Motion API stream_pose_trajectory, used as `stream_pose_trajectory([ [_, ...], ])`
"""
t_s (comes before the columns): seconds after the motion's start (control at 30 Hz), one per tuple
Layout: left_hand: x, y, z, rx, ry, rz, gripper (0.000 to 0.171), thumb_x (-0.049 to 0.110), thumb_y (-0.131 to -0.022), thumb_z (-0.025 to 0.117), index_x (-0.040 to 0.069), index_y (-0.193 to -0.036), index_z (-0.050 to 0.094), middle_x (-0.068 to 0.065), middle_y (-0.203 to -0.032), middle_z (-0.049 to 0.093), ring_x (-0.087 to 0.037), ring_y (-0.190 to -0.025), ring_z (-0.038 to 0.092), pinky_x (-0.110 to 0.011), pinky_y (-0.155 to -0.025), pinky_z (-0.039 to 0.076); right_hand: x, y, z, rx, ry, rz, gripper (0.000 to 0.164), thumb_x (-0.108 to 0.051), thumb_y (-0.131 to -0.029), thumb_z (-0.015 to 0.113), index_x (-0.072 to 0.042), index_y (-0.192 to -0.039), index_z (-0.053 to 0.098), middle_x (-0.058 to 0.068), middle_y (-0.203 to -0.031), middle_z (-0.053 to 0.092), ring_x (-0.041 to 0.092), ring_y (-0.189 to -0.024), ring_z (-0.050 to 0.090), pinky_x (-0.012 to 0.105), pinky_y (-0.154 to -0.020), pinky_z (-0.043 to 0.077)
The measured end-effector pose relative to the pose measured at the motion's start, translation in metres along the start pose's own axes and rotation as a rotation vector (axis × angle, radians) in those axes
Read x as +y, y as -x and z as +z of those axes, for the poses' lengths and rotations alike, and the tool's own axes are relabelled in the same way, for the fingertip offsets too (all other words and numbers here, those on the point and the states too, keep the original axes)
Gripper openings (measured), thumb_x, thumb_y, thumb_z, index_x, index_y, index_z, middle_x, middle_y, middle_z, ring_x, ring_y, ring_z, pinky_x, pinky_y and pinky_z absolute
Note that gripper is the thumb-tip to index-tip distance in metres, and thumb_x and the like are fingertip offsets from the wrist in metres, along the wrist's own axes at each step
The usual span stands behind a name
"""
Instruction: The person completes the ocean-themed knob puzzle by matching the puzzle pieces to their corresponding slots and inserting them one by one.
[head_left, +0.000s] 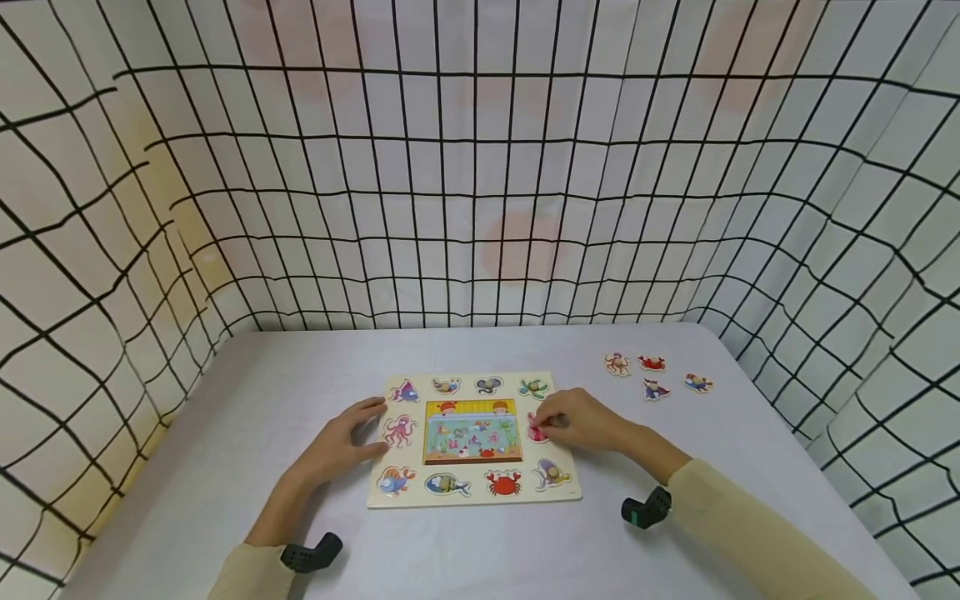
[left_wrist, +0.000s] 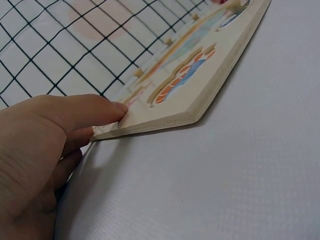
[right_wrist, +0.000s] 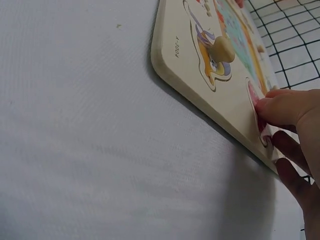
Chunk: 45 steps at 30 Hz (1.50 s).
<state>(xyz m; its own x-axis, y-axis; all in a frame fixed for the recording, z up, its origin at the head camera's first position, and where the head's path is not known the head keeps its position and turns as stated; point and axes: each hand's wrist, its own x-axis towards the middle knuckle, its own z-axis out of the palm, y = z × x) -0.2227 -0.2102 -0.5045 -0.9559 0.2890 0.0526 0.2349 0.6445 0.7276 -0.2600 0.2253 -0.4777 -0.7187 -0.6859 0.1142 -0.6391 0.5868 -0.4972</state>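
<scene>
A wooden knob puzzle board [head_left: 480,500] with sea-animal shapes lies flat on the table. My right hand [head_left: 581,421] pinches a pink puzzle piece [head_left: 536,428] at the board's right side; the fingers hide its knob. In the right wrist view, thumb and fingers touch this pink piece [right_wrist: 254,95], which lies at its slot. My left hand [head_left: 337,442] rests along the board's left edge, its thumb [left_wrist: 112,112] on the top face. Near that thumb is an orange-and-blue fish recess [left_wrist: 186,75]. A yellow-and-purple fish piece [right_wrist: 212,57] with a knob sits in the lower right corner.
Beyond the right hand lie loose pieces: an octopus [head_left: 617,364], a red crab [head_left: 652,363], a purple-blue piece [head_left: 655,389] and a yellow-and-blue fish [head_left: 697,382]. Black netting [head_left: 480,196] over white walls encloses the table's back and sides.
</scene>
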Motion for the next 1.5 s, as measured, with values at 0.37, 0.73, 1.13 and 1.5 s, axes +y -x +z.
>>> stream_pose_trajectory([
  [0.37,-0.003,0.003,-0.001,0.001,-0.002,-0.004,0.075,0.027,-0.087,0.082,0.0,-0.15,0.052,-0.016,-0.161,0.04,-0.045,-0.15,0.026,-0.069,-0.115,0.025,0.0,-0.001,-0.003,-0.01,-0.003,0.058,0.01,-0.017,-0.095,0.076,-0.021,-0.103,0.08,-0.013,-0.107,0.069,0.009,-0.098,0.061,0.034,-0.089,0.056],
  [0.73,-0.004,0.001,0.001,-0.007,0.004,-0.031,0.075,0.027,-0.086,0.083,0.002,-0.15,0.052,-0.014,-0.162,0.04,-0.044,-0.151,0.026,-0.067,-0.116,0.025,0.023,0.018,-0.034,0.142,0.072,0.078,0.015,-0.012,-0.095,0.074,-0.009,-0.109,0.079,-0.002,-0.11,0.073,0.021,-0.102,0.066,0.041,-0.082,0.059],
  [1.13,-0.002,-0.001,0.001,-0.002,-0.005,-0.004,0.074,0.026,-0.087,0.083,0.001,-0.149,0.053,-0.015,-0.161,0.041,-0.043,-0.15,0.028,-0.067,-0.116,0.026,0.071,0.059,-0.059,0.321,0.147,0.22,0.014,-0.005,-0.092,0.075,-0.003,-0.105,0.078,0.005,-0.101,0.074,0.024,-0.091,0.067,0.043,-0.075,0.059],
  [1.5,-0.001,-0.001,0.001,0.002,-0.005,-0.01,0.074,0.027,-0.086,0.083,0.001,-0.149,0.053,-0.015,-0.161,0.041,-0.044,-0.15,0.028,-0.068,-0.115,0.026,0.097,0.086,-0.069,0.429,0.151,0.289,0.016,-0.003,-0.091,0.074,0.001,-0.107,0.077,0.018,-0.109,0.072,0.03,-0.089,0.068,0.043,-0.073,0.06],
])
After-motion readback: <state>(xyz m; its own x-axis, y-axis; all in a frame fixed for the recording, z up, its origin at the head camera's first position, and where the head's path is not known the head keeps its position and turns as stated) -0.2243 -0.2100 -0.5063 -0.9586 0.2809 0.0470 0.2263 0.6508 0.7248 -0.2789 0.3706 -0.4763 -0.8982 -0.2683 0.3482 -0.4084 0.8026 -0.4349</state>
